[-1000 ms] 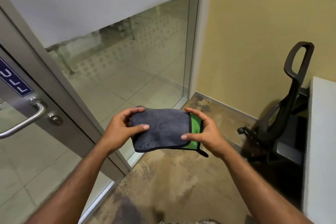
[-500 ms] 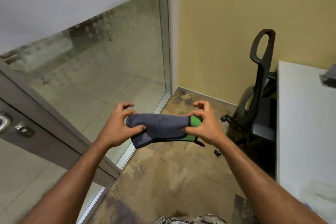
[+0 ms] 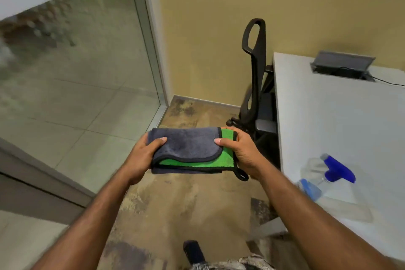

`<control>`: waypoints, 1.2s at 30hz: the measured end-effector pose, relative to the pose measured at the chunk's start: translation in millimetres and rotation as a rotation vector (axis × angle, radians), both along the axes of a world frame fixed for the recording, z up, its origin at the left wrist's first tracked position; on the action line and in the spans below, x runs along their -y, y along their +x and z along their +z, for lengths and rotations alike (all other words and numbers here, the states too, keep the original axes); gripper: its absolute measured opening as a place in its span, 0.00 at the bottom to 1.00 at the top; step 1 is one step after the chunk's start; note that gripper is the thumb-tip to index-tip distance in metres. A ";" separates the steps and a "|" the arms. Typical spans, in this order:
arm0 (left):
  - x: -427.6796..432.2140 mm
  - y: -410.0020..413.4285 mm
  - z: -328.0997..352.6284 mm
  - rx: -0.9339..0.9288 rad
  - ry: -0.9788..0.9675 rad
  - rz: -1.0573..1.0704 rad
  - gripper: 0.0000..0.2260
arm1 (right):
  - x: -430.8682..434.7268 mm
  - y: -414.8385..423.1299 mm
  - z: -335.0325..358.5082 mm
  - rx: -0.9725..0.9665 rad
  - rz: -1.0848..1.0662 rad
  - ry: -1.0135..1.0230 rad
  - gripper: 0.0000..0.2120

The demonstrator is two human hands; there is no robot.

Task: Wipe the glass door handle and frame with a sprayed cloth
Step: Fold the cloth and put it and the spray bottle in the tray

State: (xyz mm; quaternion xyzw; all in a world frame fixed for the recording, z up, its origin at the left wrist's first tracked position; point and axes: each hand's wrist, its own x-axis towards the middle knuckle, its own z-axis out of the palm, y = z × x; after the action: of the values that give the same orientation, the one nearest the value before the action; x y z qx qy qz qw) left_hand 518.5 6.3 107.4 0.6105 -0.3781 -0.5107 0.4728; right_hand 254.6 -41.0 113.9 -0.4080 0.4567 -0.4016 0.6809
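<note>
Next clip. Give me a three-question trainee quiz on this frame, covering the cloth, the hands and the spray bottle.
1. True or false: both the left hand and the right hand grip the folded grey-and-green microfibre cloth.
2. Where is the clear spray bottle with the blue trigger head? A) in the left hand B) on the white table C) in the right hand
3. Fill in: the inner face of the cloth, exposed under the turned-back grey layer, is coloured ____.

Key: 1 true; 2 B; 3 green.
</note>
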 end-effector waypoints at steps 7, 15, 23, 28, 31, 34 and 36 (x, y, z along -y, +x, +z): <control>-26.2 -56.5 -5.9 -0.030 -0.002 -0.098 0.06 | -64.9 -56.5 2.4 -0.105 -0.179 -0.062 0.14; -45.6 -144.1 3.0 0.004 0.041 -0.296 0.07 | -132.3 -144.2 -9.3 -0.171 -0.366 -0.060 0.15; -33.7 -256.3 60.0 0.132 -0.011 -0.583 0.17 | -167.8 -259.0 -5.7 -0.175 -0.426 -0.109 0.23; 1.2 -347.0 104.5 0.353 -0.221 -0.822 0.25 | -171.2 -353.3 5.8 -0.105 -0.294 -0.129 0.24; 24.9 -407.1 118.6 0.461 -0.282 -0.917 0.24 | -168.2 -402.4 3.9 -0.092 -0.266 -0.116 0.20; 56.1 -471.1 126.5 0.635 -0.321 -1.025 0.25 | -161.3 -434.2 -5.4 -0.090 -0.367 -0.064 0.18; 79.1 -514.1 122.9 0.826 -0.322 -1.090 0.26 | -156.0 -448.9 -16.0 -0.129 -0.450 -0.029 0.20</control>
State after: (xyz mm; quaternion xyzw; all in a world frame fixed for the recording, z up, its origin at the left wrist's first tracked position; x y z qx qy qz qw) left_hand 4.4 -72.8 230.3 0.4002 -0.8500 -0.3387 0.0517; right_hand -194.2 115.0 97.9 -0.3305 0.5728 -0.5229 0.5379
